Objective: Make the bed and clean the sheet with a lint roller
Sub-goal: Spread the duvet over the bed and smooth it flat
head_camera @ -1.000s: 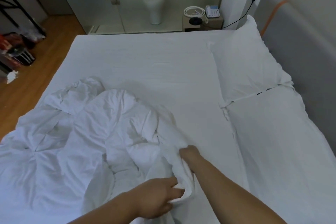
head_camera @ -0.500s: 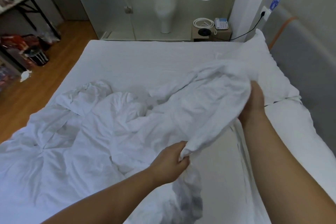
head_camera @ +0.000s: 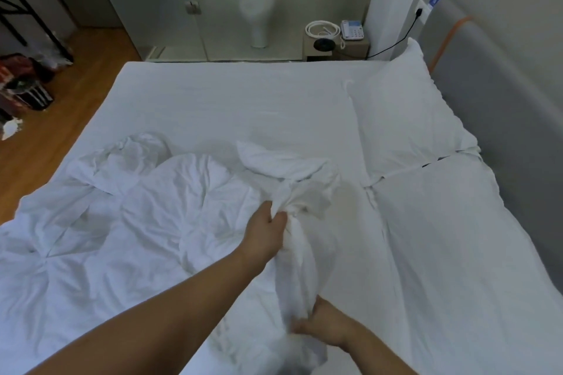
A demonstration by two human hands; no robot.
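Note:
A crumpled white duvet (head_camera: 128,222) lies heaped over the near left half of the bed. My left hand (head_camera: 265,237) grips a bunched fold of it near the bed's middle. Closer to me, my right hand (head_camera: 326,326) holds the same twisted strip of duvet, which runs between both hands. The white fitted sheet (head_camera: 243,106) shows flat across the far half of the bed. No lint roller is in view.
Two white pillows (head_camera: 405,119) lie along the right side by a grey padded headboard (head_camera: 499,94). A bedside table (head_camera: 335,46) with a telephone stands beyond the bed. Wooden floor (head_camera: 61,94) and bags lie to the left, with a glass partition behind.
The duvet edge, lifted high toward the pillow half a second ago, is now down. My right hand came back close to me, and my left hand moved forward along the fold.

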